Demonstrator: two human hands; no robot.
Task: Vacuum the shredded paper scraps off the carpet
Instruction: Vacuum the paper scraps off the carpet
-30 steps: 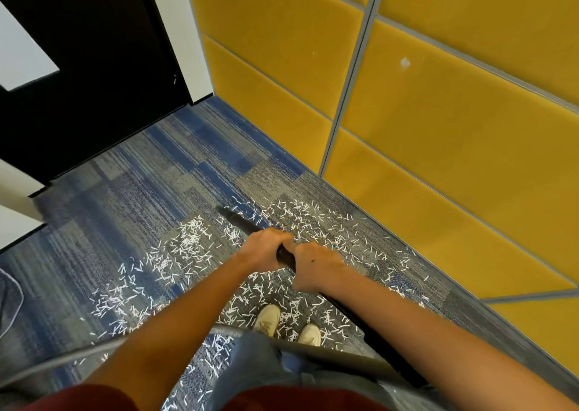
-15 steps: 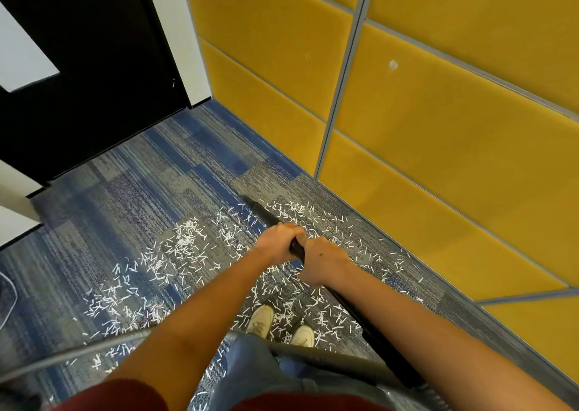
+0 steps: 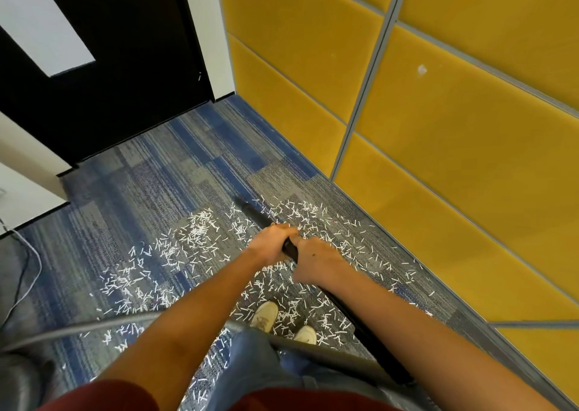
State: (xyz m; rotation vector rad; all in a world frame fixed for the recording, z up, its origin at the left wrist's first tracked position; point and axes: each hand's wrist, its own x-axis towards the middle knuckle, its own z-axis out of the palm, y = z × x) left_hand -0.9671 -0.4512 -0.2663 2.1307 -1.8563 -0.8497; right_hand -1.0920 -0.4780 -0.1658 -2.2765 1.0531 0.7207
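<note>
Blue and grey carpet point(image 3: 150, 185) covers the floor of a small corner. Big yellow wall panels point(image 3: 454, 160) stand on the right. At the back there is a black door point(image 3: 131, 66) with a white frame.

Lots of little white paper scraps point(image 3: 194, 235) lie all over the carpet. They spread from the left side across to the foot of the yellow wall. Many lie around two pale shoes point(image 3: 266, 315) near the bottom. The carpet close to the door has no scraps on it.

A person holds a long black vacuum tube point(image 3: 255, 215) with both hands. The left hand point(image 3: 272, 243) is in front, farther down the tube. Its fingers point(image 3: 283, 229) are curled tight around the tube. The right hand point(image 3: 316, 262) is just behind it, almost touching it, and it grips the tube too. A short bit of black tube shows between the two hands.

The tube slants away from the person. Its far end is low, down by the carpet, at the far edge of the scraps. I cannot tell if it touches the carpet.

A grey hose point(image 3: 329, 352) curves across the bottom, over blue jeans point(image 3: 250, 367) and under both arms. A thin white cord point(image 3: 29, 254) lies on the floor at the far left.
</note>
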